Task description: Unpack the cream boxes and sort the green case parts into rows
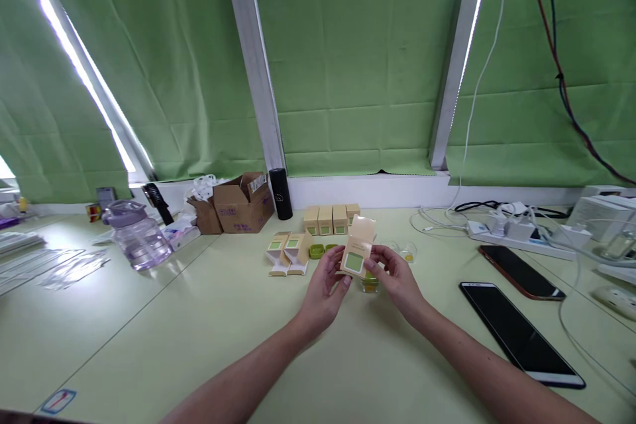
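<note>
Starting at the left edge of the pale table (149, 344), a clear purple-tinted water jug (136, 233) stands near some flat plastic sleeves (69, 268). Behind it, toward the window, an open brown cardboard box (242, 204) sits beside a black cylinder (281, 193). Further right, a row of four closed small cartons (330, 218) lines up near the wall, and just in front of them two opened cartons (288, 253) lie on the table with green lids (318, 251) beside them.

At the centre, the left hand (325, 288) grips the left side of a small tan carton (358, 253) with a green square on its face, fingers curled round its lower edge. The carton is held up off the table, tilted, with its top flap open. The right hand (397, 278) pinches the carton's right side between thumb and fingers. Directly below the carton a small jar (370, 283) seems to stand on the table, though the hands hide most of it.

To the right lie two dark phones (517, 338), then a white power strip (521, 233) with plugs and cables.
</note>
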Demonstrator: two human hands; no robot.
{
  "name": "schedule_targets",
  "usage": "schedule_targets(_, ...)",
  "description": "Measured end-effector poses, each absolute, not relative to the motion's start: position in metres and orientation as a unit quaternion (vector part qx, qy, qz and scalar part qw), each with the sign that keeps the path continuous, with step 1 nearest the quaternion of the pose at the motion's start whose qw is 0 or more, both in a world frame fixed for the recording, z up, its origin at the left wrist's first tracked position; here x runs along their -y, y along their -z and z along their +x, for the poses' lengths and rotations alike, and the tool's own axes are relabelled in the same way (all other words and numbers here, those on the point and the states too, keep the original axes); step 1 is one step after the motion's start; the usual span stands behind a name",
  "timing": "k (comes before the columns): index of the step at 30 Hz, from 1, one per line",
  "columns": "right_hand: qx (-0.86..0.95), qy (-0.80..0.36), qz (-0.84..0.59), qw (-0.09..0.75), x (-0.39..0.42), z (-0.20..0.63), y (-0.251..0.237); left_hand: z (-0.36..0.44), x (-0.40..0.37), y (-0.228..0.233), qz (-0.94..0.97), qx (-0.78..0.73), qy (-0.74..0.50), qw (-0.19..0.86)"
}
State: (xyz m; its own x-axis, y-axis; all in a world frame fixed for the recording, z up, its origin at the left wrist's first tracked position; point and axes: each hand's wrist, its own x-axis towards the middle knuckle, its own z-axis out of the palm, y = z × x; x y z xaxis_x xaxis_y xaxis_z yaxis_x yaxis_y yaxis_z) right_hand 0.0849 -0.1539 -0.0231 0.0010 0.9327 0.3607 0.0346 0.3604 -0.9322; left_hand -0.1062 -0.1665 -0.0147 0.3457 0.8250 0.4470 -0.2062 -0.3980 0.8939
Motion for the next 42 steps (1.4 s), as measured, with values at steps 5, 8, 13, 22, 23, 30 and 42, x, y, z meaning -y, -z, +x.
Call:
schedule_targets(5, 0.597, -0.383, -0.415, 0.569, 0.154, 0.084, 0.0238, -0.1058, 0.1666, 0.0127, 0.642, -0.241, -0.528, 0.502)
schedule_targets(8, 0.595, -0.39, -0.409, 0.571, 0.1557, 0.0828, 0.0219, -0.1056, 0.1677, 0.0113, 0.637, -0.242, -0.528, 0.507)
schedule_targets(13, 0.597, -0.385, -0.406, 0.575, 0.1586, 0.0806, 0.0182, -0.1059, 0.1687, 0.0102, 0.635, -0.246, -0.525, 0.51)
schedule_targets(22, 0.593, -0.415, -0.392, 0.567, 0.1621, 0.0763, 0.0177, -0.1055, 0.1701, 0.0062, 0.635, -0.25, -0.525, 0.508)
schedule_targets(23, 0.593, -0.419, -0.39, 0.566, 0.162, 0.0762, 0.0178, -0.1057, 0.1702, 0.0058, 0.636, -0.251, -0.524, 0.508)
schedule_targets(30, 0.585, -0.425, -0.403, 0.561, 0.1606, 0.077, 0.0197, -0.1062, 0.1683, 0.006, 0.631, -0.256, -0.518, 0.518)
schedule_targets(42, 0.569, -0.471, -0.395, 0.546, 0.1534, 0.0821, 0.0233, -0.1063, 0.1681, 0.0107, 0.645, -0.266, -0.507, 0.506)
